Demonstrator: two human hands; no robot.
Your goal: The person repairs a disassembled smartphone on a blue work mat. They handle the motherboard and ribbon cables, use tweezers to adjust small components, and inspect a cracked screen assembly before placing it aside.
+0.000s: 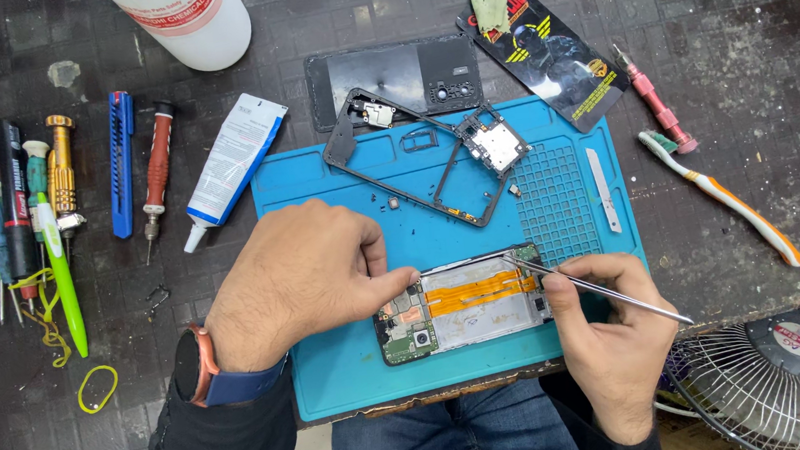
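Low in the centre of the frame, an opened phone (465, 303) lies on the blue mat (355, 374). The left hand (303, 277) rests its curled fingers on the phone's left end, seemingly steadying it. The right hand (611, 322) pinches metal tweezers (598, 287), tips at the phone's upper edge. A bare phone frame (413, 151) lies above.
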